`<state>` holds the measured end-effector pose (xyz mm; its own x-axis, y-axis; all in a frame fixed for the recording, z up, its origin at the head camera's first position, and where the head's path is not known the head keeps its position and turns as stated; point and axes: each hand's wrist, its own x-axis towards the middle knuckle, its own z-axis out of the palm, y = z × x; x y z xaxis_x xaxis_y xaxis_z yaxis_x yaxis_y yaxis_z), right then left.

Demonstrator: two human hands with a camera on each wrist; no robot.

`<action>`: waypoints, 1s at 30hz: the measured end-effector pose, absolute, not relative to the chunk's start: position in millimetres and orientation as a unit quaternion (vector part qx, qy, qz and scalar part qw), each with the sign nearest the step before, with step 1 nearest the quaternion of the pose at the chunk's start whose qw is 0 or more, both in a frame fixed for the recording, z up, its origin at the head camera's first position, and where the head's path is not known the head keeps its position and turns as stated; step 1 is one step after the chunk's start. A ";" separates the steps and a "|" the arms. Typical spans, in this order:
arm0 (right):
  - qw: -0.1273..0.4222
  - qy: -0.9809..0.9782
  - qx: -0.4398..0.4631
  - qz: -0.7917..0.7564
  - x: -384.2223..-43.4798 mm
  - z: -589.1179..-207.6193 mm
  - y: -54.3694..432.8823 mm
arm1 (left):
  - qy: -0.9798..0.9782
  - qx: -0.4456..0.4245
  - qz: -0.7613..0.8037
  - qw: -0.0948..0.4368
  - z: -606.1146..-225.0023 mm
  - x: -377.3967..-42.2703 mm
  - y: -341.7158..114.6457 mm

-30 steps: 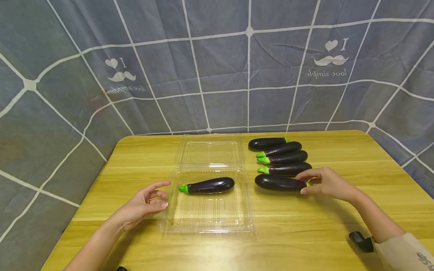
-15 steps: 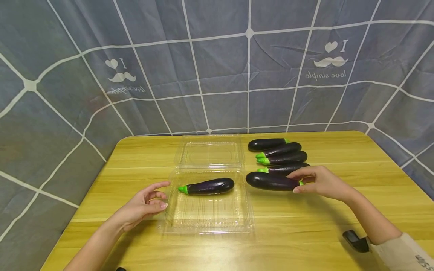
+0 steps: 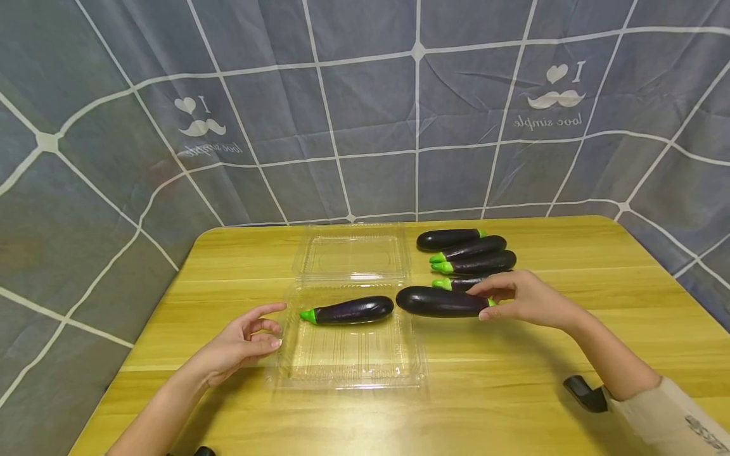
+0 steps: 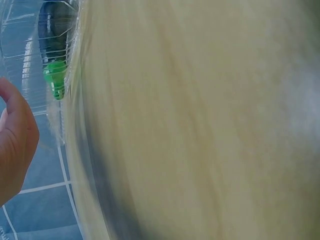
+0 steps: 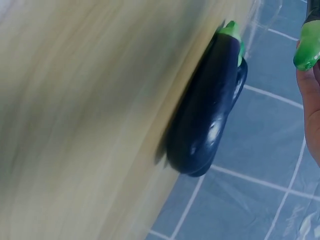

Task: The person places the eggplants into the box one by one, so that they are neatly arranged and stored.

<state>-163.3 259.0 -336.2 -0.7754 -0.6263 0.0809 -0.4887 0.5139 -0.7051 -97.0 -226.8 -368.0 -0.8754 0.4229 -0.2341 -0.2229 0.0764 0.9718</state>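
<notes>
My right hand (image 3: 519, 297) pinches a dark purple eggplant (image 3: 439, 302) near its green stem end, with the blunt end pointing left over the right rim of a clear plastic clamshell box (image 3: 348, 364). In the right wrist view the held eggplant's green stem (image 5: 309, 47) shows at the fingers. A second eggplant (image 3: 353, 310) lies inside the box, its stem to the left. Beside the box's left wall is my left hand (image 3: 245, 342), fingers parted and loosely bent, holding nothing. The box's lid (image 3: 353, 256) lies folded back behind it.
Several more eggplants (image 3: 476, 261) lie in a row at the back right of the wooden table (image 3: 513, 392). Behind the table hangs a grey curtain (image 3: 376, 114) with white lines. A black strap piece (image 3: 586, 392) hangs by the right sleeve.
My right hand has carried the eggplant leftward from beside the row to the box's right rim. The left hand and the box have stayed where they were.
</notes>
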 end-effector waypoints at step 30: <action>0.108 0.824 -0.389 -0.396 -169.1 -322.2 198.9 | 0.697 0.073 0.673 0.237 -367.4 -96.3 -227.2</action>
